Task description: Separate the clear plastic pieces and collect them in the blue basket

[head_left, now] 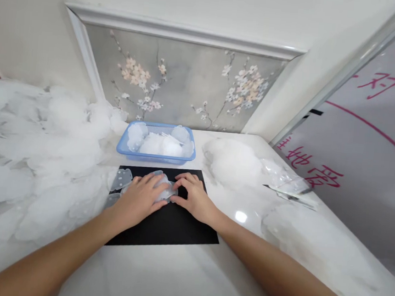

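A black mat [177, 224] lies on the white marbled table. Translucent plastic pieces [162, 181] are on its upper part, between and under my hands. My left hand [141, 200] rests over them with its fingers spread. My right hand [193, 196] curves its thumb and fingers around the right edge of these pieces and grips it. Another translucent piece with small dots [122, 179] lies at the mat's upper left corner, left of my left hand. What lies under my left palm is hidden.
Behind the mat stands a blue basket [155, 157] holding white and translucent pieces. A large heap of translucent pieces [37, 161] covers the left side. At right are a white pile [234, 162], clear plastic bags and a cutter-like tool [292, 197]. A whiteboard [366, 158] stands beyond.
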The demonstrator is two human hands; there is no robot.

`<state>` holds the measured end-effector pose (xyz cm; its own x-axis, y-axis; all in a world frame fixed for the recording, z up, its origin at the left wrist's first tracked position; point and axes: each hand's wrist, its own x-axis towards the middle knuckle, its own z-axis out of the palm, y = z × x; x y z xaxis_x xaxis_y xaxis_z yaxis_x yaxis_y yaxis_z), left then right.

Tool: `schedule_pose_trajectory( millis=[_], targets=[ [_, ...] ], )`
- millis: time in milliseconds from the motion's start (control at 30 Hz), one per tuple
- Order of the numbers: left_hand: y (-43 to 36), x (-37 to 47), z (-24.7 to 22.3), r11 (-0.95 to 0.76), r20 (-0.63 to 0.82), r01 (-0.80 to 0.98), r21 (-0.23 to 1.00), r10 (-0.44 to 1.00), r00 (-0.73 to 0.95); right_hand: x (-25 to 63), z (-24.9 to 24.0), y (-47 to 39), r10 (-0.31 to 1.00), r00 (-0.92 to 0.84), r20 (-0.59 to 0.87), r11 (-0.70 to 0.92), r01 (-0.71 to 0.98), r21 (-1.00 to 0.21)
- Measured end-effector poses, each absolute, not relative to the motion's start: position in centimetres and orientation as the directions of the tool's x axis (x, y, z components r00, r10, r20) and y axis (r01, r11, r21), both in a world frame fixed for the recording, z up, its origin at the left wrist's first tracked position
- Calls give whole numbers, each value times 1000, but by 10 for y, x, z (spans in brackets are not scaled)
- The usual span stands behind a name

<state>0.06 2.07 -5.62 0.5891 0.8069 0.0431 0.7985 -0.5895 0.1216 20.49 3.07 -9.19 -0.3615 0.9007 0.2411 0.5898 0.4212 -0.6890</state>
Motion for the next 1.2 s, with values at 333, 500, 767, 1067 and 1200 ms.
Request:
schedule_pose_trajectory(
  millis=[333,500,767,1067,1200],
  targets=[
    [17,-8,-41,-446,188,891,83,885,425,207,-93,27,939,-284,197,293,353,-889],
    [20,-6,-33,-366,296,760,537,925,236,216,-95,31,961,-219,171,188,58,-981],
    [29,-10,-33,92,-115,351,932,992,46,226,-91,35,965,-237,107,100,-42,-994],
    [40,-16,-38,278,-281,57,959,958,60,224,-95,36,935,-316,160,135,-101,-986],
    [41,-19,-41,279,-281,29,960,958,63,223,-93,35,937,-309,164,142,-94,-985]
  ],
)
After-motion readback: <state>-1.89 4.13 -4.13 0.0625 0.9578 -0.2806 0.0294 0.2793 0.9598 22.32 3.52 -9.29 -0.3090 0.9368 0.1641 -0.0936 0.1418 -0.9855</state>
